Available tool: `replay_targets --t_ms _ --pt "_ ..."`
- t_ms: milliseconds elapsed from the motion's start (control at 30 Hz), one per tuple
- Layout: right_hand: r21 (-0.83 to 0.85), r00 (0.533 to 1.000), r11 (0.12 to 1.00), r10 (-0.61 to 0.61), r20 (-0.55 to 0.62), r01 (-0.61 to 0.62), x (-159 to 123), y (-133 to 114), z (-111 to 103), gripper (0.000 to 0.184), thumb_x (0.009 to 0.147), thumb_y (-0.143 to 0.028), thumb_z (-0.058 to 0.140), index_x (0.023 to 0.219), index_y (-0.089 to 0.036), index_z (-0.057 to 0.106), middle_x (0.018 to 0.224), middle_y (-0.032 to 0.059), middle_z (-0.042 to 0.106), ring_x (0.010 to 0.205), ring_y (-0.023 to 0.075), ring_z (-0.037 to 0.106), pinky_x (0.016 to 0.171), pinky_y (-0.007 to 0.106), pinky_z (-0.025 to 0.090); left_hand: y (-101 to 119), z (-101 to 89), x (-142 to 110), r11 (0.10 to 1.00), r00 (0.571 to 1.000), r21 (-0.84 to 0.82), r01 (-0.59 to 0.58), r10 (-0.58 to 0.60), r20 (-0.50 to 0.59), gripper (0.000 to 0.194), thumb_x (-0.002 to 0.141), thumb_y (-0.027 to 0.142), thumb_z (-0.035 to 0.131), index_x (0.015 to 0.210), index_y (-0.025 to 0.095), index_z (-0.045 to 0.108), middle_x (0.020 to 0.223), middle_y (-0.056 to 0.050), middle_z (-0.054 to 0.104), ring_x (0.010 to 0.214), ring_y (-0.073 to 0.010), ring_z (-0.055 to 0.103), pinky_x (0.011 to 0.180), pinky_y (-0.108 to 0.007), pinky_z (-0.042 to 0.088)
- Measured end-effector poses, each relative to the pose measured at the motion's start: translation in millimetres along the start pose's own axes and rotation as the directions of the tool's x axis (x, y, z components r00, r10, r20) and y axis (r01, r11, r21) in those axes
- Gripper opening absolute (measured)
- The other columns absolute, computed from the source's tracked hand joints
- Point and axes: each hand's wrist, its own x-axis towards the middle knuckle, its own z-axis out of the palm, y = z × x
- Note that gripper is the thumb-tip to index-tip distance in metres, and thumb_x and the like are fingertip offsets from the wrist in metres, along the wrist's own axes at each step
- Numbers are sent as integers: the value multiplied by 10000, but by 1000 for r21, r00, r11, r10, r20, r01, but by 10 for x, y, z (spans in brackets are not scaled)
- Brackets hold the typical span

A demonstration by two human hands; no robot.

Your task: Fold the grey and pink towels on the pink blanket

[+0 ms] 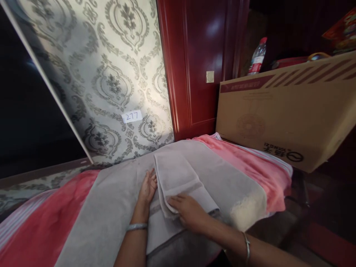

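A light grey towel (180,172) lies folded in layers on a grey cover (233,178), its lower layer reaching toward me with a darker edge. My left hand (148,186) rests by the towel's left folded edge, palm partly turned up and fingers apart; it grips nothing. Across the front of the upper layer lies my right hand (191,213), fingers stretched out and pressing on the cloth near its rounded corner. Part of the towel is hidden under the right hand and forearm.
Red-pink cloth shows at the left (75,196) and right (247,161) of the cover. A large cardboard box (278,111) stands at the right, with a plastic bottle (257,57) above its rim. Behind are a patterned wall (116,85), a dark red panel (203,44) and a dark screen (33,104).
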Motion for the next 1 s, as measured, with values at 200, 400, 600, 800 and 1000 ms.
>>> replay_targets --t_ms 200,400,600,800,1000 --pt "-24 999 1000 6 51 -4 -158 65 207 838 629 -66 525 1456 -202 514 1530 88 459 1391 288 381 1148 454 348 -106 28 -6 946 990 297 -129 140 -16 821 729 373 806 1456 231 452 1195 -98 716 1151 -251 656 1033 -405 489" --pt "32 995 997 -63 -81 66 -159 147 98 811 650 -13 422 1421 -222 559 1447 55 557 1327 213 473 1140 419 370 -136 25 54 556 928 774 -304 355 109 451 699 241 687 1142 171 723 1162 -95 695 1116 -246 627 1041 -407 463" --pt "-115 998 992 -49 35 53 -259 144 152 746 739 -16 505 1454 -231 521 1546 86 437 1430 262 357 1197 484 266 -179 28 83 467 904 830 -305 415 98 498 654 151 601 1132 196 733 1051 -58 673 987 -215 617 992 -392 486" --pt "-157 1000 988 8 22 -5 -322 81 251 707 833 -16 482 1496 -261 458 1596 64 359 1484 226 263 1216 469 224 -193 20 73 406 910 867 -288 397 117 504 721 206 584 1211 176 696 988 -56 686 890 -203 615 947 -392 511" --pt "-121 1000 992 27 14 -25 -336 55 235 707 850 -50 523 1519 -257 424 1607 66 338 1507 224 198 1226 475 193 -212 87 72 292 854 895 -336 496 158 579 699 138 535 1262 138 670 1012 -84 630 943 -215 609 966 -388 509"
